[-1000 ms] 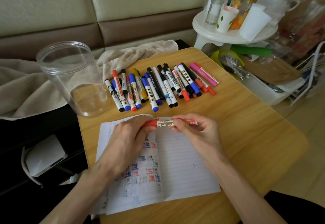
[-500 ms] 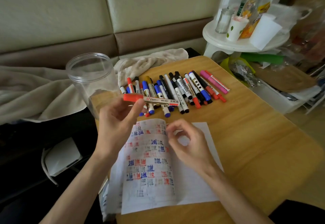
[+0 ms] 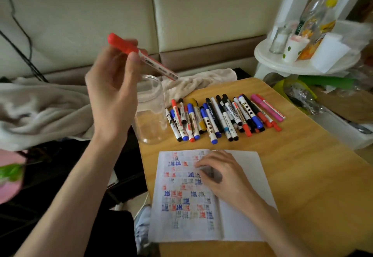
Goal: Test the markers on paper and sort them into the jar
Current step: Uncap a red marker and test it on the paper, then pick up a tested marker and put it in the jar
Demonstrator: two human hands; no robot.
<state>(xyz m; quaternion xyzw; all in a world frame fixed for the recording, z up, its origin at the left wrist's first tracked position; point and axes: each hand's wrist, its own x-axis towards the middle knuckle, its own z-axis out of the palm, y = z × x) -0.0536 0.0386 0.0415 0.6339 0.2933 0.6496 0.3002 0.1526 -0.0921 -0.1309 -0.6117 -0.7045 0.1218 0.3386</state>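
Left grip point(image 3: 113, 95) pinched the marker point(image 3: 153, 65), cap high, above the jar point(image 3: 151, 119); best tipped upright over the mouth before release. Right grip point(image 3: 220, 178) lay loose, empty, on the paper point(image 3: 242, 206).

A left hand point(image 3: 113, 95), high in the upper left of the frame, pinched a red-capped marker point(image 3: 155, 66) between thumb and fingers, cap up and barrel slanting down to the right above a clear jar point(image 3: 150, 113). At centre, a row of markers point(image 3: 222, 115) (red, blue, black, yellow, pink) lay on a wooden table point(image 3: 312, 176). Lower centre, a right hand point(image 3: 220, 176) rested on scribbled paper point(image 3: 242, 226).
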